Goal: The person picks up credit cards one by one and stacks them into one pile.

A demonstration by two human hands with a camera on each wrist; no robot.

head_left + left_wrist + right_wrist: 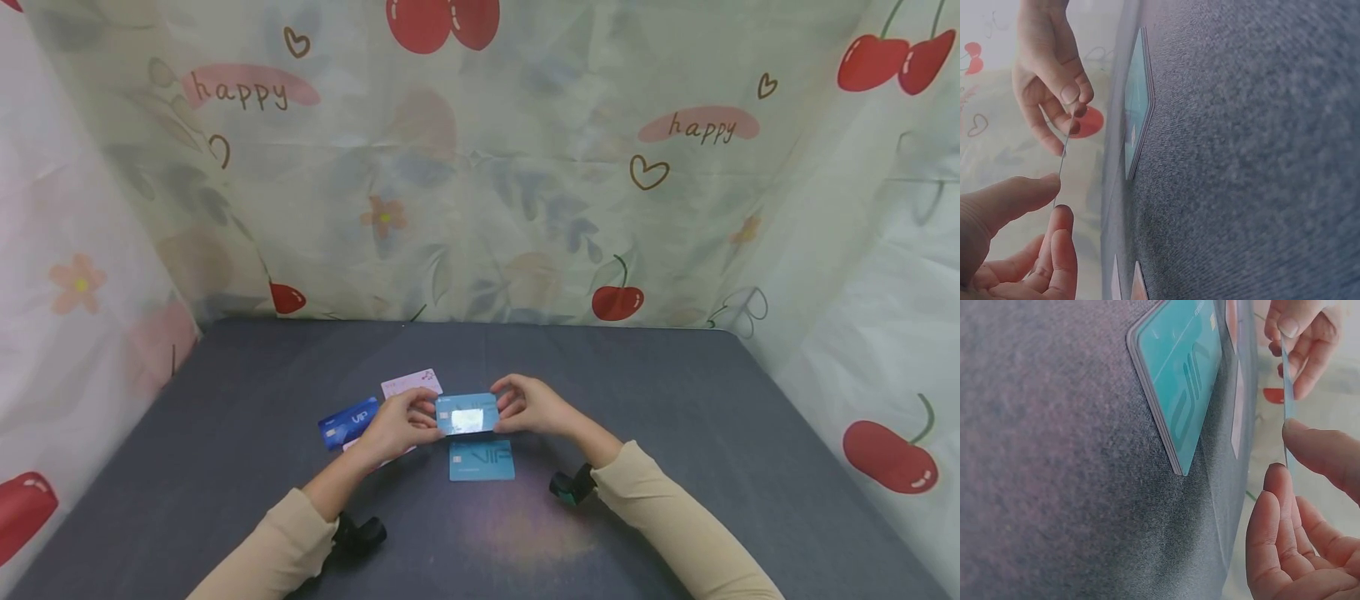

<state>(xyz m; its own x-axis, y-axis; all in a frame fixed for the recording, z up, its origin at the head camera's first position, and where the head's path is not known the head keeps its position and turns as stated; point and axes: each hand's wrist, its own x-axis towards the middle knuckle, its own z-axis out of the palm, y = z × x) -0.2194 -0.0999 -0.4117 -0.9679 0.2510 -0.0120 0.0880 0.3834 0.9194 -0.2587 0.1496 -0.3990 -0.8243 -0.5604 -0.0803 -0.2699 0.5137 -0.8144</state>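
Both hands hold one light blue card (450, 404) by its short ends, raised above the table; glare whitens the middle of its face. My left hand (401, 423) pinches the left end between thumb and fingertips. At the other end, the thumb and fingertips of my right hand (534, 406) pinch it. The card shows edge-on, as a thin line, in the left wrist view. Just nearer to me lies a stack of cards (482, 461) with a teal one on top, its layered edges visible in the right wrist view (1179, 394).
Left of the stack, a dark blue card (347, 425) lies on the grey table (645, 383). Behind my left hand is a pink card (408, 382); another pale pink card (408, 451) is mostly hidden beneath that hand. Patterned curtains (480, 225) enclose the back and sides.
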